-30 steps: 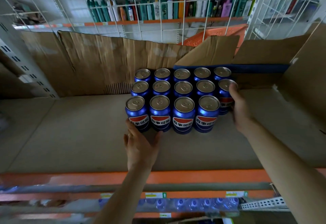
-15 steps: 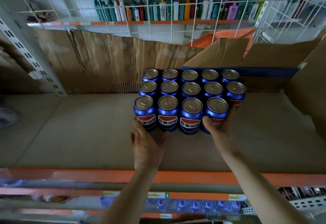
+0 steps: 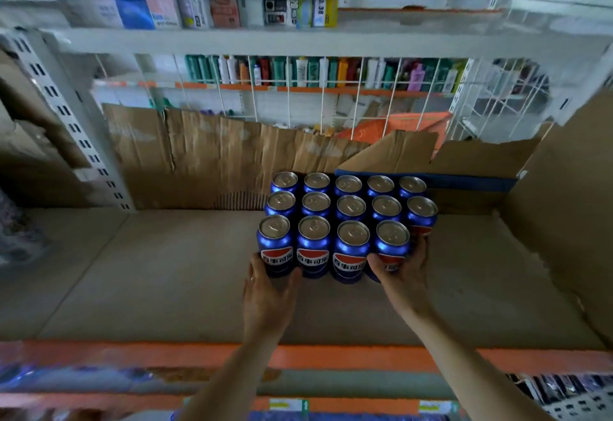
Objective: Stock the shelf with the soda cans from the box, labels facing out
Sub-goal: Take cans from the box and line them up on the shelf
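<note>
**Desk:** Store aisle, mid-shift: what does the frame show?

**Photographer:** Cardboard lines the shelf, orange along its front edge. A block of blue soda cans stands upright on it, right of centre, three rows deep: five at the back, five in the middle, four in front. Torn cardboard stands behind them, and an open box sits at the back right, touching the rear row.

**Desk:** And the hands?

**Photographer:** The left hand curls its fingers and thumb round the front-left can. The right hand wraps the front-right can, covering much of its label. The two front cans between them show their labels squarely outward.

**Desk:** What could go wrong from here?

**Photographer:** My reading only: the cans are packed touching, so a twist to turn a label would rub the neighbour and could drag its face off line. A hard push on either end of the front row could shove the block back against the box or skew the rows. The middle row's right-end can juts past the front row with nothing before it, so it looks the likeliest to be knocked by the right wrist. The cardboard liner might also slide underfoot.
</note>
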